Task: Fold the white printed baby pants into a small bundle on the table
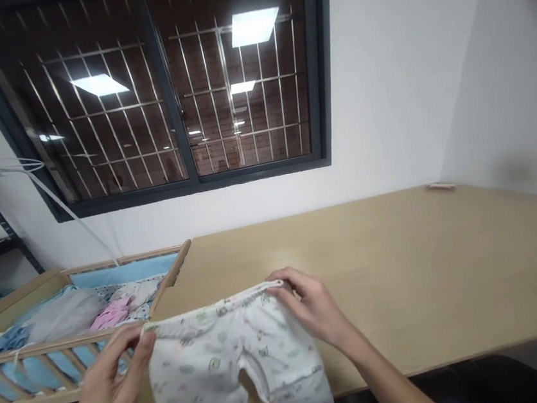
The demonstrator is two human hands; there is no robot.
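over light wooden table (402, 264): small white printed cotton baby shorts (233, 361), waistband pinched at both ends, left hand (112, 387) and right hand (310, 310) fingers closed on fabric.

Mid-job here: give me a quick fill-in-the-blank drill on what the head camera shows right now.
1. Both hands hold the white printed baby pants by the ____.
2. The pants hang over the near edge of the wooden ____.
3. Left of the table stands a wooden ____ with blue bedding.
4. The left hand and right hand grip ____ ends of the waistband.

Missing words: waistband; table; crib; opposite
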